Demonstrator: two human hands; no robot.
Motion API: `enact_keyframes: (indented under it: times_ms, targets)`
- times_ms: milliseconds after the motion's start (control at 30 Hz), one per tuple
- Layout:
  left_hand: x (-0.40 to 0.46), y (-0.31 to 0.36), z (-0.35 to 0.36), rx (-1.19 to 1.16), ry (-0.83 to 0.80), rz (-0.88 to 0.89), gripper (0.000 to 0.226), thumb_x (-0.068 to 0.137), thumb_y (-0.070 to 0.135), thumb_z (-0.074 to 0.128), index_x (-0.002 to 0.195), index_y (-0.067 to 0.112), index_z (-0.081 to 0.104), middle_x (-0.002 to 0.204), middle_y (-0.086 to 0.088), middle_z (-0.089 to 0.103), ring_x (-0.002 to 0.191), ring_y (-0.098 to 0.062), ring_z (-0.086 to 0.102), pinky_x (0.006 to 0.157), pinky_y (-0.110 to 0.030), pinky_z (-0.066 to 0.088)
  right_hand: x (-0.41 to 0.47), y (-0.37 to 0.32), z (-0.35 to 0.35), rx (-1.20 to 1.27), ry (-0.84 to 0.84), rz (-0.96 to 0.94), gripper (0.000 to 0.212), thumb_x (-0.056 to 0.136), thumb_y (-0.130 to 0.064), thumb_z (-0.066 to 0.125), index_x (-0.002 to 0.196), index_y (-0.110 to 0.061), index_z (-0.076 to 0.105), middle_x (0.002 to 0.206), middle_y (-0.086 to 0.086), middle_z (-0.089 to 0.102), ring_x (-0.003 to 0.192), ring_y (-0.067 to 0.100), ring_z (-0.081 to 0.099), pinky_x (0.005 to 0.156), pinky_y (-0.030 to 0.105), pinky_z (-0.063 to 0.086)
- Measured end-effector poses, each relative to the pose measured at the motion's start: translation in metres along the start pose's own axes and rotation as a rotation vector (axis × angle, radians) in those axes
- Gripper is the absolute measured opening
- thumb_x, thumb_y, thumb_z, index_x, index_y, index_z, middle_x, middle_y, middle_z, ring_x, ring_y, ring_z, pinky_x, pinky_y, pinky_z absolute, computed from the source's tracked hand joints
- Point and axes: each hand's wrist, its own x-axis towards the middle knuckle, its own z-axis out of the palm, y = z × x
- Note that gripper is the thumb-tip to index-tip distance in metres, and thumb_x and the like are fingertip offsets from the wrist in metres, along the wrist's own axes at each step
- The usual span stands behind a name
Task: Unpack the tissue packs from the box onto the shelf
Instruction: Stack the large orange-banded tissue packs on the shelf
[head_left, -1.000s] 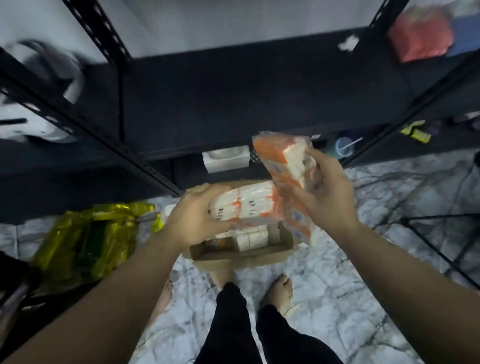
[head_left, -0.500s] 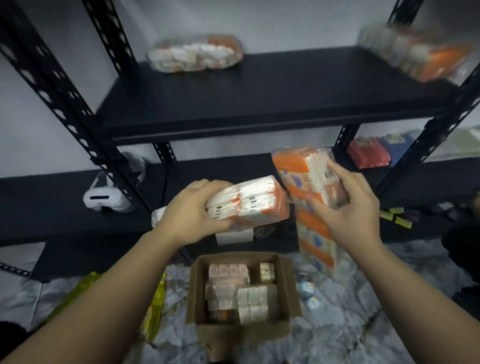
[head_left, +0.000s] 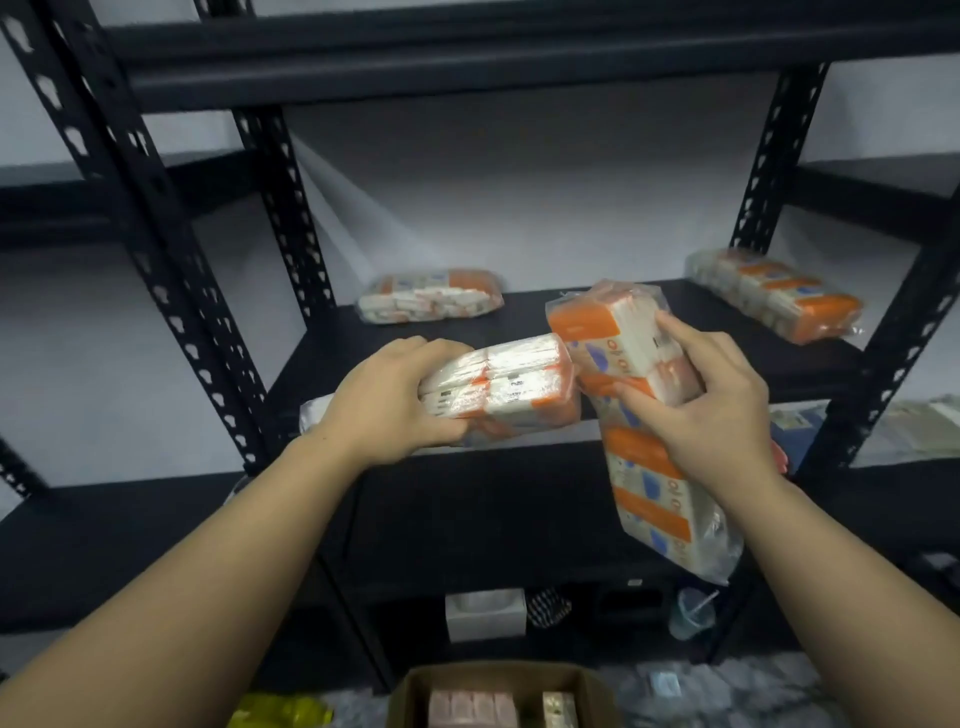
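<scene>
My left hand (head_left: 387, 397) grips an orange-and-white tissue pack (head_left: 511, 382), held level at the front edge of the black shelf board (head_left: 519, 317). My right hand (head_left: 709, 397) holds the top of a longer tissue pack (head_left: 649, 467) that hangs down in front of the shelf. The two held packs touch. Two more tissue packs lie on the board: one at the back left (head_left: 431, 296), one at the back right (head_left: 774, 293). The cardboard box (head_left: 410, 691) sits on the floor at the bottom, with more packs inside.
Black perforated uprights (head_left: 171, 270) frame the shelf on the left and right (head_left: 883, 374). Another board runs overhead (head_left: 467, 57). A white tissue box (head_left: 485, 613) and a plastic cup (head_left: 688, 613) sit on the bottom level. A yellow bag (head_left: 280, 714) lies left of the box.
Both hands have risen from above the box to shelf height with their packs. My view has tilted upward, so the box has dropped to the bottom edge.
</scene>
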Motion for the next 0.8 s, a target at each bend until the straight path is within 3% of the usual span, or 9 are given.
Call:
enact_keyframes:
  times_ms: [267,467,633,800]
  targets:
    - [0.063,-0.036,-0.012,0.129,-0.008,0.039,0.074,0.069,0.056,0.079,0.137,0.045,0.051,0.128,0.018,0.061,0.115,-0.009,0.054,0.093,-0.044,0.051,0.051,-0.006,0.015,-0.040,-0.001,0.019,0.081,0.077,-0.036,0.088,0.149,-0.031,0.051,0.123,-0.012,0.054,0.106,-0.004,0.053,0.084,0.008,0.038]
    - [0.095,-0.073,0.015,0.185,-0.133,0.034,0.081,0.069,0.061,0.077,0.143,0.045,0.048,0.131,0.011,0.060,0.119,-0.015,0.053,0.099,-0.042,0.046,0.072,0.005,0.036,-0.087,-0.026,0.073,0.080,0.078,-0.033,0.088,0.149,-0.031,0.051,0.122,-0.011,0.056,0.108,0.001,0.053,0.082,0.010,0.037]
    - [0.113,-0.099,0.043,0.216,-0.201,0.037,0.082,0.075,0.067,0.061,0.150,0.046,0.037,0.130,0.007,0.056,0.121,-0.019,0.050,0.103,-0.040,0.039,0.079,0.016,0.059,-0.107,-0.058,0.127,0.079,0.078,-0.035,0.088,0.148,-0.034,0.052,0.121,-0.013,0.056,0.105,-0.005,0.054,0.081,0.011,0.039]
    - [0.133,-0.110,0.055,0.163,-0.127,0.048,0.084,0.077,0.061,0.075,0.149,0.041,0.036,0.147,0.007,0.046,0.131,-0.020,0.048,0.109,-0.041,0.038,0.083,0.020,0.075,-0.101,-0.053,0.193,0.077,0.079,-0.037,0.086,0.147,-0.035,0.051,0.120,-0.014,0.054,0.107,-0.007,0.053,0.078,0.014,0.042]
